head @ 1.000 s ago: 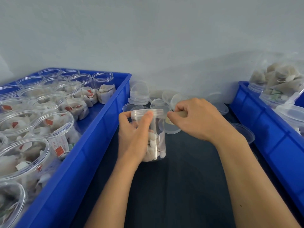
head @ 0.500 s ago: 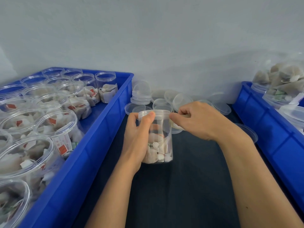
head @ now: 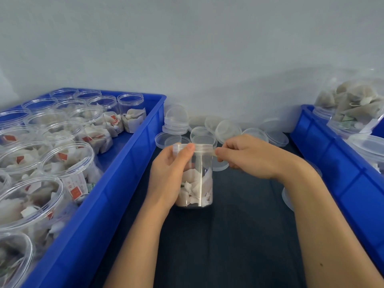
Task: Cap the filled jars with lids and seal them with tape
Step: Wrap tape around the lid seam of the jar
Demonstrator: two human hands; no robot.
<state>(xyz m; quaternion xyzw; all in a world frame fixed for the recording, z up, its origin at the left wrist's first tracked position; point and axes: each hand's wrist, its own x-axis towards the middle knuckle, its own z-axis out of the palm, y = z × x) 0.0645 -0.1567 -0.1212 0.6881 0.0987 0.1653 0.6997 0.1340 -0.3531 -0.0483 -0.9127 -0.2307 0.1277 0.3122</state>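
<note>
A clear jar [head: 195,175], part-filled with tea bags, stands upright on the dark table [head: 228,235] between two blue crates. Its lid [head: 194,146] is already on. The left hand [head: 168,173] wraps around the jar's left side, with the thumb pressed up against the lid's rim to steady it. The right hand [head: 247,156] sits just beside the lid's right edge, fingers curled in a pinch on what looks like a strip of clear tape [head: 214,153], though the tape itself is too faint to be sure of. This looks like the sealing step: capping is done, taping is under way. The next move likely calls for drawing the tape snug around the seam while the left hand turns or braces the jar. Spare lids [head: 199,134] lie behind; the left crate [head: 116,183] holds open filled jars [head: 68,163] not yet capped
</note>
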